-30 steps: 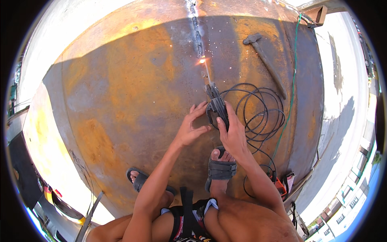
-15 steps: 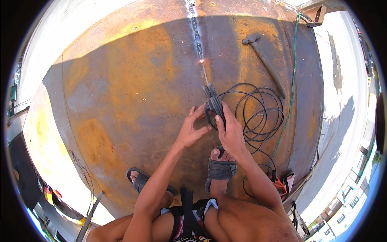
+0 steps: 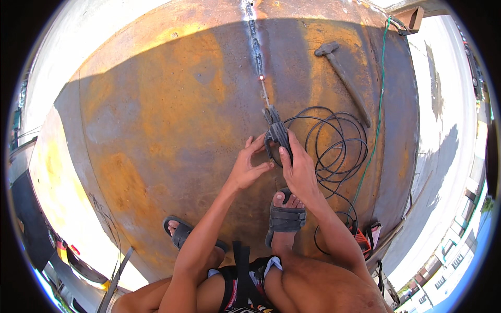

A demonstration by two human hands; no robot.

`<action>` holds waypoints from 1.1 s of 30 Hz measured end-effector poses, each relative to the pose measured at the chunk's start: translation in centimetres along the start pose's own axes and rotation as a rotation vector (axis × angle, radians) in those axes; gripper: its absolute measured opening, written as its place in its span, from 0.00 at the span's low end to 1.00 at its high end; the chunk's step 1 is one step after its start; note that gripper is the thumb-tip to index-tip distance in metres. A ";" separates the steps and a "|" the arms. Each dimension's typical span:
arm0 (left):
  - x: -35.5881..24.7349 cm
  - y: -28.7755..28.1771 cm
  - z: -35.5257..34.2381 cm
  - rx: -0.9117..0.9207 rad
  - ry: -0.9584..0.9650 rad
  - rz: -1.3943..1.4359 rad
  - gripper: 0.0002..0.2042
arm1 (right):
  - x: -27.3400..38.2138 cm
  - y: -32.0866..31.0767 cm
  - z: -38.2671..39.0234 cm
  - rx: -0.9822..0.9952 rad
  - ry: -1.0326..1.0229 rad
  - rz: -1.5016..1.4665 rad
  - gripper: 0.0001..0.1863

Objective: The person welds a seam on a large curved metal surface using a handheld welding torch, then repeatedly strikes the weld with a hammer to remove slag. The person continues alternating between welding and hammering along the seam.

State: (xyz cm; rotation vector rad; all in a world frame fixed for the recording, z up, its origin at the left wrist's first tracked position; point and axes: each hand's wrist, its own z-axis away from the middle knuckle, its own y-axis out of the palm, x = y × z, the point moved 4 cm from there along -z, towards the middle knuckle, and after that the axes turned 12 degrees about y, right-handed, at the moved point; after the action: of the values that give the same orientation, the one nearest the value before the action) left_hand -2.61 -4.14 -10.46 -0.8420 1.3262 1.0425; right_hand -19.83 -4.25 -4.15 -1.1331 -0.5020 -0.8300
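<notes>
My right hand [image 3: 298, 169] is wrapped round a black welding electrode holder [image 3: 276, 129], its thumb along the near end. A thin welding rod [image 3: 265, 93] sticks out of the holder's jaws, away from me. The rod's tip meets a small bright glow at the near end of a dark, rough weld bead [image 3: 254, 41]. My left hand [image 3: 247, 166] is beside the holder, thumb and fingers spread apart. Its fingertips seem to touch the holder's left side; exact contact is hard to make out. Beneath lies a curved, rusty steel plate [image 3: 177, 115].
Right of the holder, black cable [image 3: 334, 146] lies in loose loops. A hammer [image 3: 344, 83] rests beyond it. A green cord [image 3: 381, 88] runs along the right side, near an orange object [image 3: 362, 239]. My sandalled feet [image 3: 287, 215] stand on the plate.
The glow at the rod tip looks smaller, and scattered sparks on the plate are gone. Both hands and the holder keep almost the same place.
</notes>
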 end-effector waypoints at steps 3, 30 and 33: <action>-0.2 0.0 0.0 -0.005 -0.005 0.006 0.41 | -0.1 0.1 -0.1 -0.010 -0.018 0.000 0.28; -1.8 0.2 -0.1 -0.070 0.008 0.128 0.39 | -1.1 0.2 -0.4 0.252 0.330 -0.774 0.26; -3.1 0.0 -0.7 -0.131 0.033 0.221 0.37 | 1.0 -0.1 0.0 0.285 0.466 -1.165 0.26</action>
State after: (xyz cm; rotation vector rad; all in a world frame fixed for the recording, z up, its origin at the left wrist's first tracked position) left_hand -2.73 -5.10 -7.43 -0.8254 1.4130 1.3047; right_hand -19.31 -4.63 -3.34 -0.2629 -0.8536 -1.8927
